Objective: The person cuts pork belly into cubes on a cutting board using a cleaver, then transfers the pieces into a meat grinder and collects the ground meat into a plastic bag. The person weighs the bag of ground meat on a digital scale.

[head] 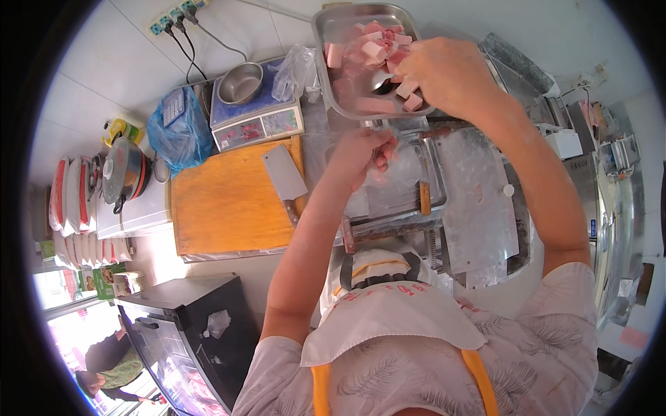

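A deep steel tray at the top centre holds raw meat pieces, pink and pale, and a shiny metal spoon-like piece. My right hand reaches over the tray's right side, its fingertips at the meat; whether they grip a piece is hidden. Below the tray, my left hand is curled above a clear plastic film or bag on a metal surface with wooden-handled parts. What lies inside its fingers is unclear. A cleaver lies on the wooden cutting board left of my left forearm.
Behind the board stand a weighing scale with a steel bowl on it and a blue plastic bag. A lidded pan is farther left. A black display cabinet stands lower left; another person is beyond it.
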Demonstrator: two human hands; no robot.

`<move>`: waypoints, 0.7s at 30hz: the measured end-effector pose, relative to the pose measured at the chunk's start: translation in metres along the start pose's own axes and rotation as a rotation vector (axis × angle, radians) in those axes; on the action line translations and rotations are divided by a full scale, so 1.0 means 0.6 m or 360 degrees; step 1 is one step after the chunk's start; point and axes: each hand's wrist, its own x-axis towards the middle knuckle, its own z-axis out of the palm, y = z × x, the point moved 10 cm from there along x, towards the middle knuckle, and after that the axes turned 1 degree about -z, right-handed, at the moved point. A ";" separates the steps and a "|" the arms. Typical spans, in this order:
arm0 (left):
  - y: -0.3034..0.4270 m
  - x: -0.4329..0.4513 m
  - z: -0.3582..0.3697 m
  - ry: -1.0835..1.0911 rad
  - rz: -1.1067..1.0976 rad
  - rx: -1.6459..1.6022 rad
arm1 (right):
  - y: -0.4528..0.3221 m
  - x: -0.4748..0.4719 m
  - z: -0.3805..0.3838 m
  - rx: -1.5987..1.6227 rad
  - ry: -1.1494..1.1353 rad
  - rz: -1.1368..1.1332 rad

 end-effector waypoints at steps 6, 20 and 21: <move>0.007 0.004 -0.009 -0.0023 0.0089 -0.0066 | 0.046 -0.034 -0.048 0.0269 0.0161 0.0215; -0.001 0.000 0.001 -0.0001 0.0073 -0.0031 | 0.024 -0.044 -0.054 0.0089 0.0134 0.0336; -0.002 -0.001 0.000 0.0004 0.0075 -0.0037 | 0.023 -0.050 -0.060 0.0079 0.0154 0.0332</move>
